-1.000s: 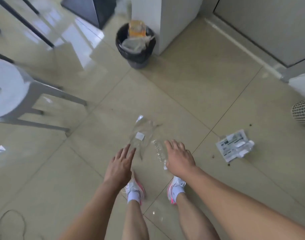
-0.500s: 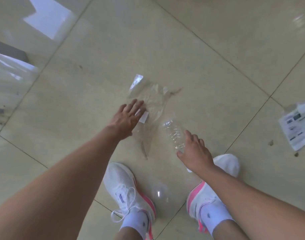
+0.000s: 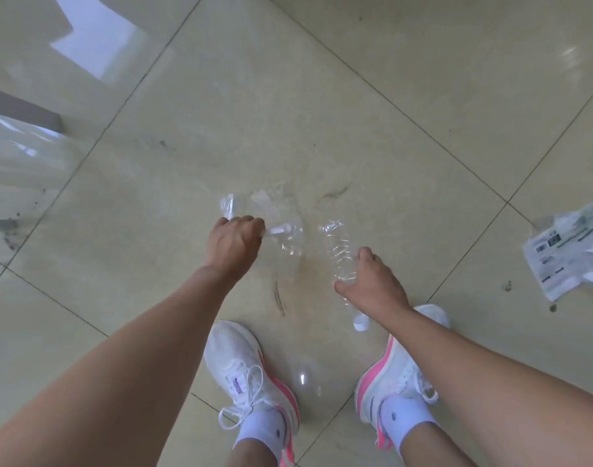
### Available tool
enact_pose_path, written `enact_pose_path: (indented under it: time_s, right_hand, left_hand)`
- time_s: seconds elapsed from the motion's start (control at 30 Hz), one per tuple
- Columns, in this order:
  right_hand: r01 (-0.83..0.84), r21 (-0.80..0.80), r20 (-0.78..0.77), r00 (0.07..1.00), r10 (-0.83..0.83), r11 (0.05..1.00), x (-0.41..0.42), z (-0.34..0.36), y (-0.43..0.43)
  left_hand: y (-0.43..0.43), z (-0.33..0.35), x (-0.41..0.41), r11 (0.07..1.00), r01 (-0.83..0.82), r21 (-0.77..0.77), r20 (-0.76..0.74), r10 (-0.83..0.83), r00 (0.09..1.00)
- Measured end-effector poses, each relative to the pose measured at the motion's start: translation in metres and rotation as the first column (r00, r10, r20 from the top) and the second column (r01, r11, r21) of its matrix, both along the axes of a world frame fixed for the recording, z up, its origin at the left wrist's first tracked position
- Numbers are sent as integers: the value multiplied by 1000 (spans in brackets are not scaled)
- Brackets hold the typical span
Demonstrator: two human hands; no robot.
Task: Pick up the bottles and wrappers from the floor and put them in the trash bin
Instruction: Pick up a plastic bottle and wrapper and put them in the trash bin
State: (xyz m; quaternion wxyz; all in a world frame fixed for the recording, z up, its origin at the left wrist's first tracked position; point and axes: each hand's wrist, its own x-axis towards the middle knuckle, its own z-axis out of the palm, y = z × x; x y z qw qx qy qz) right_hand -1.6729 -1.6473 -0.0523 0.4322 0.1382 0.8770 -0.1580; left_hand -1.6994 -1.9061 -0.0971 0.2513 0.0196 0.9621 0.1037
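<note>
A clear plastic wrapper lies crumpled on the tiled floor, bunched in the fist of my left hand. Just to its right a clear ribbed plastic bottle with a white cap lies on the floor. My right hand curls over the bottle's lower half, thumb on one side and fingers on the other. A white printed wrapper lies flat on the floor at the far right. The trash bin is out of view.
My two feet in white and pink shoes stand just below the hands. A grey stool leg reaches in from the left edge. Small dark crumbs dot the tiles near the printed wrapper.
My left hand has gone from flat on the clear wrapper to clenched around it, crumpling it. My right hand has closed down around the bottle. The view has come closer to the floor.
</note>
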Motion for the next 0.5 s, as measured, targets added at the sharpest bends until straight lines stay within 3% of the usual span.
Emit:
enact_pose_path:
  time_s: [0.1,0.23,0.5]
  right_hand:
    - [9,-32,-41,999,-11,999,-22,55,0]
    - [21,-104,-118,992,-34,994,-63,152,-9]
    - [-98,-172,-254,966,52,980,-159,382,-63]
  left_hand:
    - [4,53,-14,956,-287,65,46,284,958]
    - [-1,145,-41,829,-534,165,167,511,843]
    - [-46,366,-108,444,-808,388,469,659,588]
